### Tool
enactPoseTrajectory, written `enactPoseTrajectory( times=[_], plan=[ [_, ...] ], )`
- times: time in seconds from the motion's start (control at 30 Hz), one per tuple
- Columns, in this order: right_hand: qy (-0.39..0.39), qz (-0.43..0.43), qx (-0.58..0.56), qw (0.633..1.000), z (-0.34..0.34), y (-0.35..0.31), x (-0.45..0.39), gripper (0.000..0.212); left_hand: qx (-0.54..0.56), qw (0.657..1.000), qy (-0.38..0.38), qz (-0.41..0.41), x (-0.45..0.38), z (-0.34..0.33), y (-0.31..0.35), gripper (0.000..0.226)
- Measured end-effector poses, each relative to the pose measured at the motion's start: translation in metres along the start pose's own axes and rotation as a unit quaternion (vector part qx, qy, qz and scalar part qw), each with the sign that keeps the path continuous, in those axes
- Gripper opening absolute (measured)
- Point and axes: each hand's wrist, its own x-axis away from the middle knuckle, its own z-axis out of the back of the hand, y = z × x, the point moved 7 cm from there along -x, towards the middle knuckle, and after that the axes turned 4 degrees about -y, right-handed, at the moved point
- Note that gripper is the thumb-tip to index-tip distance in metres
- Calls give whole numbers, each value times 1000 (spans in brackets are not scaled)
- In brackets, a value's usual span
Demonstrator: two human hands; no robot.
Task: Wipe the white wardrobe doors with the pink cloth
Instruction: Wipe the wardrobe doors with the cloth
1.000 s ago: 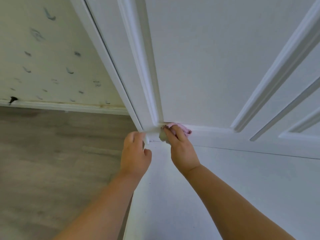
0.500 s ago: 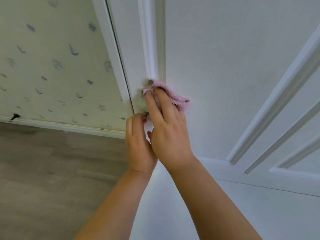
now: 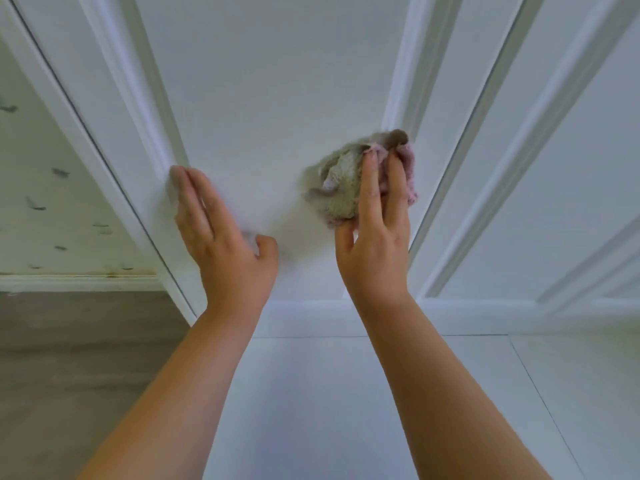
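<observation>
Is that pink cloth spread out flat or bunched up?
Bunched up. The pink cloth sits as a crumpled wad with folds under the right hand, pressed against the white door panel.

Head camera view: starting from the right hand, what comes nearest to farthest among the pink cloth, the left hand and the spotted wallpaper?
1. Pink cloth: under the fingers of the right hand, pressed on the wardrobe door.
2. Left hand: flat on the same panel, to the left.
3. Spotted wallpaper: far left, beyond the door's edge.
</observation>
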Motion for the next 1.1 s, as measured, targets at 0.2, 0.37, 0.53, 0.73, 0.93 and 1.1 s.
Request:
enactPoseTrajectory(
  times=[0.2, 0.37, 0.53, 0.73, 0.93, 1.1],
  plan=[
    [-109, -17, -39, 993, -19, 40, 75, 40, -23, 996, -73, 44, 20, -9, -10, 102],
    [-297, -472, -270, 785, -58, 98, 198, 22, -78, 924, -306, 216, 69, -31, -43, 110],
    [-351, -547, -455, 609, -83, 84, 205, 22, -110, 860, -373, 331, 102, -32, -45, 76],
    [-392, -468, -673, 419, -90, 33, 163, 22, 125, 819, -282, 484, 118, -37, -26, 40],
    [-424, -457, -625, 470, -83, 43, 151, 31, 177, 853, -211, 444, 133, -57, -33, 39],
    [-400, -525, -535, 527, -72, 45, 157, 34, 264, 842, -132, 452, 155, -42, -75, 33]
  ],
)
